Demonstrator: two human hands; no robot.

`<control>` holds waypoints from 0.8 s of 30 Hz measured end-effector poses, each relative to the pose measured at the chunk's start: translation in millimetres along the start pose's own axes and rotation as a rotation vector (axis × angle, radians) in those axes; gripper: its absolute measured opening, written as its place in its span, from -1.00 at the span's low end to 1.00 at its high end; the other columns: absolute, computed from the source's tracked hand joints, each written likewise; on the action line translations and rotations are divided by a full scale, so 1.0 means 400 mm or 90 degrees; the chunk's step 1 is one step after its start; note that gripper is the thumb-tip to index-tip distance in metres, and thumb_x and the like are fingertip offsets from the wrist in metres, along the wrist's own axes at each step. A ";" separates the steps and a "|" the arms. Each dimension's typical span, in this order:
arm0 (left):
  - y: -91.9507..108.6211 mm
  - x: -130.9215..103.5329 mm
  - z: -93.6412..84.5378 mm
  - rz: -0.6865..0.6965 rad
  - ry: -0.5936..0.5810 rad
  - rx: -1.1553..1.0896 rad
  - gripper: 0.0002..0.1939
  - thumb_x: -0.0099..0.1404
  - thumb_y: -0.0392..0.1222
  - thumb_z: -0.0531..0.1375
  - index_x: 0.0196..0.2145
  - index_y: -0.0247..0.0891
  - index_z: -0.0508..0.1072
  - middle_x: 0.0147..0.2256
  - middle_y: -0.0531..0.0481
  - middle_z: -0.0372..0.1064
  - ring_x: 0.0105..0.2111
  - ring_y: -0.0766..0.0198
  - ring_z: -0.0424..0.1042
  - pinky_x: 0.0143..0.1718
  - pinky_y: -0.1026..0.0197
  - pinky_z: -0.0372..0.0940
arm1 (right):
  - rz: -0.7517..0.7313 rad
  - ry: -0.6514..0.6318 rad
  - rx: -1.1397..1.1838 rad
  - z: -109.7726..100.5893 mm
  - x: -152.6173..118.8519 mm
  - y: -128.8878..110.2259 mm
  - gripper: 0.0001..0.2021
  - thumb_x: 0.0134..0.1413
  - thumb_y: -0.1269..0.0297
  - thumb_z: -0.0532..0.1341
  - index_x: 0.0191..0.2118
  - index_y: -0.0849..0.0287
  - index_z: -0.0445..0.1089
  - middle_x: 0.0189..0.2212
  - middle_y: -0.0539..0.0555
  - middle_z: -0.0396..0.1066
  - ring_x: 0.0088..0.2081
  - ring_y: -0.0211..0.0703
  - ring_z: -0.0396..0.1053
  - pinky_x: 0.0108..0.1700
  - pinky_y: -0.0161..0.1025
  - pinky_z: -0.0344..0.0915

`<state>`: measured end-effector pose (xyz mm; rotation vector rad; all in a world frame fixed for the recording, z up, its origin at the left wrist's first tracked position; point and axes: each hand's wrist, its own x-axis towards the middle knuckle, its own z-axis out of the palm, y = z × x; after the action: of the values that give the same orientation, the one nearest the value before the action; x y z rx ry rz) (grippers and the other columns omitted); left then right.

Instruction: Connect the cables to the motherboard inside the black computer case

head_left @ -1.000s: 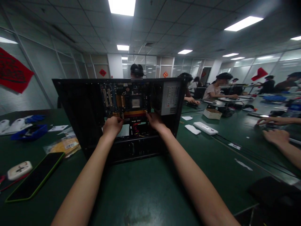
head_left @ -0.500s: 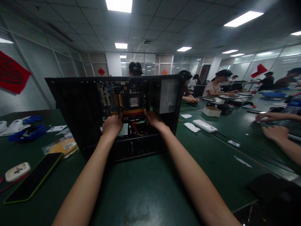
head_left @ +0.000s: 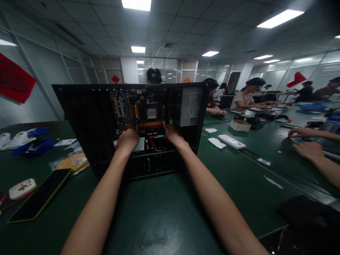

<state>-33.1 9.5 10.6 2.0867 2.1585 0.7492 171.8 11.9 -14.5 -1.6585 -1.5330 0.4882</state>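
Observation:
An open black computer case [head_left: 87,131] stands on the green table in front of me. Inside it are a motherboard [head_left: 143,101] with a square processor socket [head_left: 151,113], and a silver power supply [head_left: 191,106] at the upper right. Orange and yellow memory slots [head_left: 151,125] run across the board's lower part. My left hand [head_left: 128,140] is closed by their left end, with its fingertips hidden. At their right end my right hand [head_left: 172,134] is curled closed, and what its fingers grip cannot be made out. Red cables [head_left: 152,141] hang below, between both hands.
To the left lie a phone with a green edge [head_left: 39,196], a white case [head_left: 23,188], a plastic bag [head_left: 70,161] and a blue tray [head_left: 33,147]. A white power strip [head_left: 231,141] and a small box [head_left: 239,125] are on the right. Another person's hands [head_left: 309,150] rest at far right.
The view has shifted slightly. Both my hands stay at the ends of the memory slots, with almost no visible movement.

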 end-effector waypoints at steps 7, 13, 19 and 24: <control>-0.009 0.012 0.012 0.017 -0.015 -0.017 -0.46 0.40 0.01 -0.09 -0.06 -0.38 0.56 -0.10 -0.46 0.50 -0.06 -0.19 0.50 -0.09 -0.05 0.37 | -0.002 0.000 -0.035 0.004 -0.007 0.002 -0.65 0.44 0.21 -0.04 -0.17 0.21 0.47 -0.54 0.09 0.47 -0.63 -0.24 0.37 -0.49 -0.37 0.22; -0.010 0.000 0.006 0.052 0.003 0.012 -0.46 0.42 -0.01 -0.11 -0.13 -0.35 0.58 -0.12 -0.45 0.50 -0.05 -0.18 0.49 -0.08 -0.03 0.36 | -0.099 0.086 -0.161 0.002 0.011 0.016 -0.74 0.39 0.32 0.03 -0.13 0.18 0.49 -0.27 0.16 0.54 -0.27 -0.10 0.51 -0.25 -0.31 0.28; -0.013 -0.013 -0.013 0.070 0.104 0.023 -0.56 0.40 0.02 -0.02 -0.07 -0.20 0.58 -0.15 -0.32 0.53 -0.12 -0.13 0.51 -0.14 0.00 0.38 | -0.180 0.154 -0.186 -0.002 0.025 0.024 -0.78 0.36 0.34 0.10 -0.05 0.23 0.47 -0.11 0.18 0.50 -0.05 -0.07 0.43 -0.07 -0.30 0.26; -0.007 -0.023 -0.023 0.070 0.127 0.029 -0.64 0.37 0.00 0.06 -0.06 -0.08 0.60 -0.14 -0.23 0.54 -0.12 -0.09 0.51 -0.13 0.01 0.38 | -0.167 0.129 -0.195 0.003 0.027 0.028 -0.77 0.37 0.33 0.09 -0.09 0.22 0.50 -0.13 0.18 0.51 -0.09 -0.07 0.44 -0.10 -0.31 0.25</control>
<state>-38.2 -1.8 14.8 2.2594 2.1892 0.9668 180.0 23.1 -21.4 -1.6398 -1.6999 -0.0578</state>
